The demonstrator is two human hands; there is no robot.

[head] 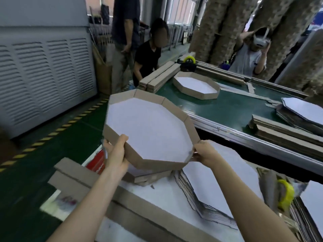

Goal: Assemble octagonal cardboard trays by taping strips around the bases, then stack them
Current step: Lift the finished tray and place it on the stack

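Both hands (116,151) (204,151) grip a white-lined octagonal brown cardboard tray (148,130).

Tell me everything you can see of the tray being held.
The tray is octagonal, with a white base and a low brown cardboard wall creased at each corner. It is held in the air, tilted toward the camera, above a cardboard stack. The left hand grips its near-left wall; the right hand pinches its near-right corner.
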